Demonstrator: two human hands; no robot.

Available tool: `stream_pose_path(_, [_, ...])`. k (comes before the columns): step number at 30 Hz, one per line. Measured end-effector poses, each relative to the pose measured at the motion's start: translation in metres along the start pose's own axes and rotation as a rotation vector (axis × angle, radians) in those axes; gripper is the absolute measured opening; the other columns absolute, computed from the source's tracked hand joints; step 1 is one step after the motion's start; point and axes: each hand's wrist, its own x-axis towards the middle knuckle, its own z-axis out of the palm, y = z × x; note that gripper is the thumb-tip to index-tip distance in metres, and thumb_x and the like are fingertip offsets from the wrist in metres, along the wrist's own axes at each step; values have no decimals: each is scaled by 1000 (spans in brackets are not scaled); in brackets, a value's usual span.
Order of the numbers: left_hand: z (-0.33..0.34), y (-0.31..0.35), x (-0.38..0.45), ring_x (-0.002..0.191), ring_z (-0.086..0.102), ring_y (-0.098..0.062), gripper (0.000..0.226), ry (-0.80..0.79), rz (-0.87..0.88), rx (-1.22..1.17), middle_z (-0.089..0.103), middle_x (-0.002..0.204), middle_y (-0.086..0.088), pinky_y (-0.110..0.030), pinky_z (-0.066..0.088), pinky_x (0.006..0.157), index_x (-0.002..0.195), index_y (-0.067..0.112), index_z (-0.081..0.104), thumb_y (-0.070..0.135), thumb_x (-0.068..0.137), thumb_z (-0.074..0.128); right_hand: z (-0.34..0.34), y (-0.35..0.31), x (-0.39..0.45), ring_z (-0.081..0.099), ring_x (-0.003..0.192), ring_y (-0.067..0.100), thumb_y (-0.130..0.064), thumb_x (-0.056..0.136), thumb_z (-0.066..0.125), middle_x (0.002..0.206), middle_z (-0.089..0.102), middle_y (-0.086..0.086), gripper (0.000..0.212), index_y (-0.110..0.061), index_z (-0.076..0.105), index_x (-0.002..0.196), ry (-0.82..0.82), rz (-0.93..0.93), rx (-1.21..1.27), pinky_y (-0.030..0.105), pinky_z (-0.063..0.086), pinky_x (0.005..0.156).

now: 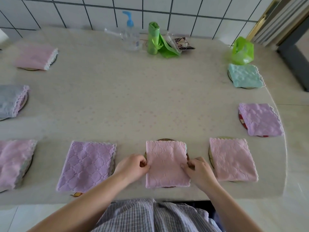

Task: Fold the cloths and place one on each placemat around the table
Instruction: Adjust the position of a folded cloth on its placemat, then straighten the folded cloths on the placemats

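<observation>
A folded pink cloth (167,163) lies on a round placemat (164,140) at the near edge of the table, straight in front of me. My left hand (133,166) pinches its left edge and my right hand (199,170) pinches its right edge. Folded cloths cover the other placemats around the table: purple (87,164) to the left, pink (232,160) to the right, purple (260,119) and mint (245,75) along the right side, pink (15,163), grey (11,100) and pink (36,56) along the left side.
At the table's far edge stand a clear pump bottle with a blue top (130,32), a roll of green bags (155,39), a small dark packet (181,43) and a green plastic bag (242,51). A white tiled wall (100,10) rises behind. The table's right edge curves.
</observation>
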Motion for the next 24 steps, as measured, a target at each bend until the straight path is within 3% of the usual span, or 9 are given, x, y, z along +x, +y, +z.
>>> stream_pose_path(3, [0, 0, -3, 62, 51, -10, 25, 7, 20, -15, 54, 65, 8, -27, 40, 57, 64, 27, 50, 40, 84, 58, 0, 2, 1, 54, 95, 20, -37, 86, 60, 93, 48, -3, 17, -27, 57, 73, -20, 15, -10, 25, 36, 78])
stream_pose_path(5, [2, -3, -9, 77, 55, -9, 13, 104, 45, -75, 55, 84, 12, -28, 47, 69, 79, 30, 52, 39, 84, 59, 1, 2, -2, 54, 97, 20, -39, 85, 61, 95, 48, -4, 16, -23, 60, 85, 13, 23, 8, 26, 36, 77])
stream_pose_path(7, [7, -6, -16, 97, 52, -9, 16, 224, 116, -47, 52, 103, 12, -25, 44, 84, 96, 28, 53, 39, 86, 58, 3, -1, -9, 50, 101, 20, -36, 84, 63, 99, 48, -3, 17, -23, 58, 93, 139, 16, 29, 26, 34, 78])
stream_pose_path(10, [21, -6, -20, 130, 34, -11, 44, 249, 332, 154, 41, 135, 8, -28, 26, 109, 128, 23, 46, 44, 90, 46, 14, -4, -19, 41, 120, 23, -31, 84, 59, 124, 47, 3, 38, -18, 53, 119, 285, -229, -69, 32, 34, 97])
stream_pose_path(12, [30, -1, -18, 137, 33, -19, 55, 233, 464, 358, 41, 143, -1, -36, 26, 111, 132, 17, 46, 49, 87, 41, 23, -7, -20, 30, 134, 21, -35, 81, 49, 139, 42, 3, 54, -22, 41, 133, 254, -420, -148, 38, 26, 108])
stream_pose_path(16, [34, 7, -15, 136, 36, -19, 58, 165, 445, 481, 42, 145, -1, -46, 33, 105, 133, 20, 44, 52, 84, 40, 30, -9, -13, 24, 137, 19, -41, 81, 41, 144, 43, 4, 54, -26, 41, 134, 107, -572, -343, 44, 13, 110])
stream_pose_path(19, [31, 1, -17, 142, 22, -17, 57, 114, 408, 446, 27, 153, 1, -51, 21, 111, 136, 21, 42, 52, 88, 35, 27, -4, -5, 21, 137, 14, -48, 82, 41, 148, 38, 0, 54, -29, 43, 133, 21, -557, -384, 47, 17, 112])
stream_pose_path(22, [28, -2, -22, 145, 7, -13, 58, 88, 394, 395, 15, 157, 2, -43, 12, 116, 142, 19, 33, 46, 92, 35, 20, 4, 0, 22, 136, 10, -52, 80, 41, 148, 37, -7, 56, -29, 49, 131, 3, -558, -367, 51, 22, 107])
stream_pose_path(24, [22, -2, -24, 145, 8, -12, 54, 74, 385, 350, 15, 157, 4, -38, 10, 117, 143, 18, 33, 38, 94, 41, 13, 4, 1, 26, 133, 5, -52, 79, 41, 143, 42, -12, 53, -29, 55, 125, 27, -549, -332, 52, 23, 107])
